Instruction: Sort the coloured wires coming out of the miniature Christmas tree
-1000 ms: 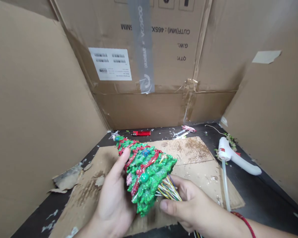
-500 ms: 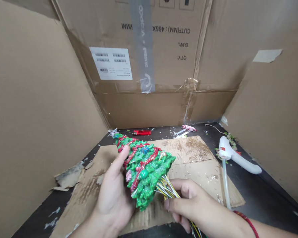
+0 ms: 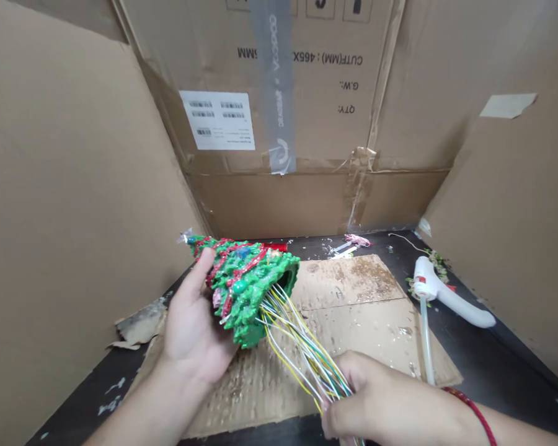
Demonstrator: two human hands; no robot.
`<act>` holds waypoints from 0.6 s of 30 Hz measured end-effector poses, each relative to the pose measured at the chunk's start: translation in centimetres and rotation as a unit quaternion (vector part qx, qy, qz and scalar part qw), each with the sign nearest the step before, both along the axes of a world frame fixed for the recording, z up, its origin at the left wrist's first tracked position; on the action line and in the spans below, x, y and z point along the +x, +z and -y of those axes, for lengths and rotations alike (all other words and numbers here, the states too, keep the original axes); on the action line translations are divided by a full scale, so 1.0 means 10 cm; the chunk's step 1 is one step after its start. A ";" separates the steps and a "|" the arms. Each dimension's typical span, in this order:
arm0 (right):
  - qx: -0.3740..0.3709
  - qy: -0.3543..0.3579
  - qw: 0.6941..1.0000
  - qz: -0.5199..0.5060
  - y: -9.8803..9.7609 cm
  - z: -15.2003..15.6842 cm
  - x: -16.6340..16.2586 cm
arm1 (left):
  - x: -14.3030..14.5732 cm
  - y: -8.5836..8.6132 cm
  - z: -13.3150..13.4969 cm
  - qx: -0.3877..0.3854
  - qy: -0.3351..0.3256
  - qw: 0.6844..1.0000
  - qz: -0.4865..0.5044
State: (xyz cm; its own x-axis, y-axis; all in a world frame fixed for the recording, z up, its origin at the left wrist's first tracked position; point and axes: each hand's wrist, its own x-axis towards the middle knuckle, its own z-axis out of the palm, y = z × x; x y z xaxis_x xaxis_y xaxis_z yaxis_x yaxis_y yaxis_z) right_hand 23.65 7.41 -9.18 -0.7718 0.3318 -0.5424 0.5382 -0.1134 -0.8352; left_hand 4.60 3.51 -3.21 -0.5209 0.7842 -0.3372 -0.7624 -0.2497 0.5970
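Note:
My left hand (image 3: 198, 331) is closed round a green model Christmas tree (image 3: 244, 282) with red garlands and coloured ornaments. The tree lies tilted in the air, its clear star (image 3: 186, 236) toward the far left and its hollow base turned to the right and toward me. Out of that base comes a bundle of thin wires (image 3: 302, 341), white, yellow and green. My right hand (image 3: 360, 396) grips the bundle lower down, near the bottom edge of view. The wires' far ends run out of sight below it.
A cardboard sheet (image 3: 363, 328) covers part of the dark table (image 3: 502, 378). To the right lies a white glue gun (image 3: 446, 291) with a glue stick (image 3: 426, 341). Behind the tree is a red lighter (image 3: 276, 247), partly hidden. Cardboard walls (image 3: 307, 198) stand on three sides.
The tree has moved left and turned, so its hollow base now shows. My right hand has slid down and away along the wires, and a longer stretch of the bundle is visible.

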 end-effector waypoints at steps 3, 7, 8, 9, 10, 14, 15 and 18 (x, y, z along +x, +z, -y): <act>-0.009 0.004 1.000 -0.024 -0.06 -0.02 0.03 | -0.06 0.00 0.00 0.016 0.009 1.000 -0.012; -0.061 -0.029 0.997 -0.036 -0.04 -0.04 0.01 | -0.15 0.03 0.00 0.028 0.031 0.999 -0.025; -0.069 -0.030 0.996 -0.045 -0.03 -0.04 0.00 | -0.16 0.03 -0.01 0.039 0.018 0.999 -0.027; -0.072 -0.024 0.995 -0.057 -0.01 -0.04 -0.02 | -0.18 0.04 -0.01 0.040 0.026 0.999 -0.025; -0.073 -0.018 0.995 -0.072 0.00 -0.05 -0.03 | -0.19 0.04 -0.02 0.042 0.034 0.998 -0.019; -0.058 0.010 0.995 -0.076 -0.03 -0.11 -0.02 | -0.24 0.02 -0.07 0.044 0.029 0.999 -0.001; -0.036 0.032 0.997 -0.062 -0.04 -0.14 0.00 | -0.25 0.01 -0.09 0.045 0.071 0.996 -0.010; 0.059 0.185 0.980 -0.035 0.02 -0.23 0.07 | -0.28 -0.01 -0.12 0.043 0.090 0.995 -0.015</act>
State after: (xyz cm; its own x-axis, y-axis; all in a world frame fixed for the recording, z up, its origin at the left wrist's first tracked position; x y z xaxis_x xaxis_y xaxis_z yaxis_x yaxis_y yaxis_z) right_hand 24.35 9.74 -8.96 -0.8855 0.0787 -0.4578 0.4644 0.1791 -0.8674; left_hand 1.81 4.72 -3.26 -0.6636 0.7032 -0.2551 -0.6835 -0.4313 0.5889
